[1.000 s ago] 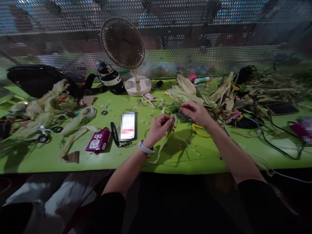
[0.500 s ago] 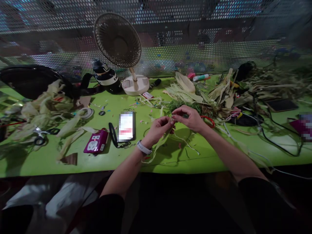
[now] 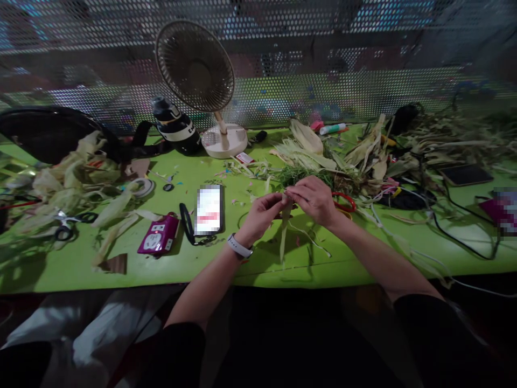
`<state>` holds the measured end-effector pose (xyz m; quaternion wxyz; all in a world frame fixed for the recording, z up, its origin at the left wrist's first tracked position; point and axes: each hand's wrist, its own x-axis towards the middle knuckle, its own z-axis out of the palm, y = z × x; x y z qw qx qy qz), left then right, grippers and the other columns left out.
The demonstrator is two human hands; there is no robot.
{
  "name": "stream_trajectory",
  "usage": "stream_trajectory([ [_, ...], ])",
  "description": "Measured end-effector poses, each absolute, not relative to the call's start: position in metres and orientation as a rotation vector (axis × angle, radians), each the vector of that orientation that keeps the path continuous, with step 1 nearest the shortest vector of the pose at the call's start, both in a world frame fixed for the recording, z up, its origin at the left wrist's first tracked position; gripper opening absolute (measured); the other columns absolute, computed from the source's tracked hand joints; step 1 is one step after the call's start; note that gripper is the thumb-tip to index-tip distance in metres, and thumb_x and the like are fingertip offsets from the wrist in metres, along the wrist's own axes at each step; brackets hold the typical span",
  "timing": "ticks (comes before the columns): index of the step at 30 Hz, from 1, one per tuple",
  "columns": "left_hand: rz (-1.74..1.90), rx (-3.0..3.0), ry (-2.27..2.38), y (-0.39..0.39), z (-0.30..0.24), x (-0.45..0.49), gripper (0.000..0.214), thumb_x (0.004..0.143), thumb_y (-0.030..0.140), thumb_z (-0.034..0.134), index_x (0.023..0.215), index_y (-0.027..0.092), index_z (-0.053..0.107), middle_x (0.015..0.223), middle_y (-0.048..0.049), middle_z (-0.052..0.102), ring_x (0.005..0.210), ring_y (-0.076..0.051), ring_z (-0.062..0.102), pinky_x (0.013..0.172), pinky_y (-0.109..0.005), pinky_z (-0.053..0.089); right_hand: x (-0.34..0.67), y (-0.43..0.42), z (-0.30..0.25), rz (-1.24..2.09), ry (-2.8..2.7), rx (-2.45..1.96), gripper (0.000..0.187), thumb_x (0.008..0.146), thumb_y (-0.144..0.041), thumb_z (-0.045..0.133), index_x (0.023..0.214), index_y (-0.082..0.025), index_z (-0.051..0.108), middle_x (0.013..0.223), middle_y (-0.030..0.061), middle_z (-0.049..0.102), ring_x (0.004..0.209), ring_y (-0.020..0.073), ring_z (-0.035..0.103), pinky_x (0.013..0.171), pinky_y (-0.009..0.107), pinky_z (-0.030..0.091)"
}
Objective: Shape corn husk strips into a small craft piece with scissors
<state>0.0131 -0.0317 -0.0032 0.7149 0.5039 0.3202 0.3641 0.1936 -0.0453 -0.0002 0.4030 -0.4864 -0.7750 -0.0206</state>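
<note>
Above the green table [image 3: 202, 264], my left hand [image 3: 260, 215] and my right hand [image 3: 315, 198] meet, both pinched shut on the top of a pale corn husk strip [image 3: 283, 231]. The strip hangs down from my fingers toward the table. A white watch sits on my left wrist. Just behind my hands lies a tuft of green fibres [image 3: 299, 173], and beyond it a heap of corn husks [image 3: 319, 151]. A red ring [image 3: 345, 202] shows beside my right hand.
A phone [image 3: 209, 209], a purple power strip [image 3: 157, 237] and scissors [image 3: 70, 223] lie to the left among loose husks [image 3: 81, 183]. A desk fan [image 3: 197, 73] and a black bottle [image 3: 175, 126] stand at the back. Cables [image 3: 456, 226] and more husks cover the right side.
My right hand came back from the green tuft to meet my left hand and took hold of the strip. The strip now hangs straight down instead of slanting left.
</note>
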Motion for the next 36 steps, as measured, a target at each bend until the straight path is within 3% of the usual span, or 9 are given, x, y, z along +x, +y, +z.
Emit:
stream_trajectory([
  [10, 0.902, 1.112, 0.758, -0.029, -0.004, 0.011, 0.044, 0.067, 0.053, 0.079, 0.088, 0.017, 0.068, 0.083, -0.0003, 0.069, 0.069, -0.010, 0.064, 0.061, -0.024, 0.060, 0.198, -0.048, -0.002, -0.258, -2.227, -1.166, 0.032, 0.089, -0.027, 0.052, 0.114, -0.023, 0.072, 0.098, 0.0096, 0.070, 0.093, 0.0234, 0.061, 0.083, 0.041, 0.047],
  [15, 0.930, 1.162, 0.792, -0.027, -0.003, 0.012, 0.048, 0.069, 0.059, 0.075, 0.086, 0.016, 0.065, 0.074, 0.0008, 0.067, 0.058, -0.008, 0.061, 0.051, -0.021, 0.056, 0.191, -0.050, -0.003, -0.102, -2.105, -1.063, 0.032, 0.088, -0.026, 0.051, 0.110, -0.022, 0.074, 0.098, 0.0101, 0.071, 0.089, 0.0225, 0.063, 0.080, 0.039, 0.052],
  [22, 0.943, 1.248, 0.727, -0.028, -0.004, 0.014, 0.049, 0.076, 0.063, 0.067, 0.089, 0.016, 0.061, 0.074, -0.0012, 0.067, 0.065, -0.012, 0.068, 0.050, -0.021, 0.055, 0.185, -0.052, 0.005, 0.323, -1.814, -1.073, 0.025, 0.091, -0.032, 0.054, 0.097, -0.023, 0.076, 0.088, 0.0068, 0.073, 0.081, 0.0181, 0.066, 0.074, 0.034, 0.054],
  [27, 1.005, 1.371, 0.759, -0.030, -0.007, 0.014, 0.045, 0.080, 0.061, 0.063, 0.085, 0.016, 0.060, 0.068, -0.0003, 0.065, 0.062, -0.011, 0.066, 0.051, -0.021, 0.054, 0.183, -0.049, 0.003, 0.320, -1.807, -1.069, 0.023, 0.088, -0.037, 0.059, 0.088, -0.021, 0.075, 0.084, 0.0071, 0.073, 0.076, 0.0175, 0.066, 0.073, 0.033, 0.053],
  [32, 0.985, 1.504, 0.782, -0.027, -0.009, 0.010, 0.042, 0.087, 0.058, 0.057, 0.081, 0.016, 0.056, 0.056, 0.0032, 0.059, 0.042, -0.006, 0.054, 0.039, -0.015, 0.041, 0.187, -0.047, 0.002, 0.291, -1.918, -1.073, 0.024, 0.093, -0.036, 0.055, 0.091, -0.020, 0.072, 0.086, 0.0077, 0.073, 0.079, 0.0175, 0.067, 0.073, 0.032, 0.053],
  [36, 0.910, 1.535, 0.781, -0.027, -0.006, 0.008, 0.043, 0.089, 0.060, 0.052, 0.081, 0.018, 0.051, 0.049, 0.0064, 0.055, 0.034, -0.005, 0.049, 0.036, -0.015, 0.039, 0.191, -0.046, 0.003, 0.318, -1.975, -1.083, 0.023, 0.095, -0.035, 0.053, 0.091, -0.019, 0.069, 0.084, 0.0071, 0.071, 0.078, 0.0167, 0.066, 0.071, 0.029, 0.052],
])
